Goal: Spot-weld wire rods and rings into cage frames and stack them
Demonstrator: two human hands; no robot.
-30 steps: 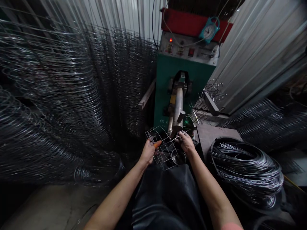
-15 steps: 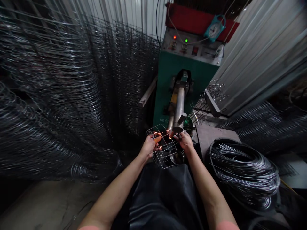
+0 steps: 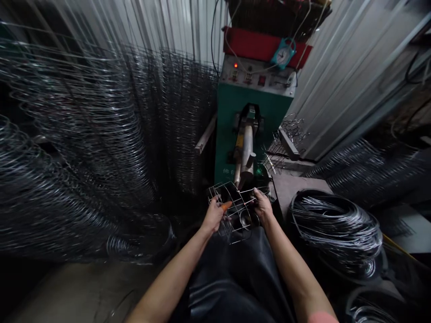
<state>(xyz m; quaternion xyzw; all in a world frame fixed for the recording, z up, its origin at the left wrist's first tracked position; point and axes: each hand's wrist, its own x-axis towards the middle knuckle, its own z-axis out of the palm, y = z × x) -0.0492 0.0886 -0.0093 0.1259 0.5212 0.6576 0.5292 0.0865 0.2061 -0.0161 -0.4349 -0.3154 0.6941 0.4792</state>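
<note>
Sparks that flew around the grid (image 3: 243, 200) half a second ago are gone, and the green light on the machine (image 3: 226, 121) has gone out, leaving only the red lamp (image 3: 235, 65) lit. Small bright spots remain on the wires near the tip of the thin rod (image 3: 237, 172), one right at the tip and one a little nearer the body. That suggests the burst of heat has ended while those joints are still hot, though whether they have bonded cannot be told from here. The grid lies between the two hands, above the apron (image 3: 232, 278), its far edge at the tip of the thin rod; whether they touch is too small to tell. The left hand (image 3: 213, 216) has its fingers closed on the grid's left side, with an orange cover (image 3: 226, 205) on the thumb lying over the wires. The right hand (image 3: 264, 207) has its fingers curled together at the ends of the wires that stick out to the right, seemingly in a light pinch. Beyond the grid, the thick rod (image 3: 248, 141) juts out from the machine; a wire coil (image 3: 340, 220) sits to the right, and wire stacks (image 3: 111, 103) stand to the left.
</note>
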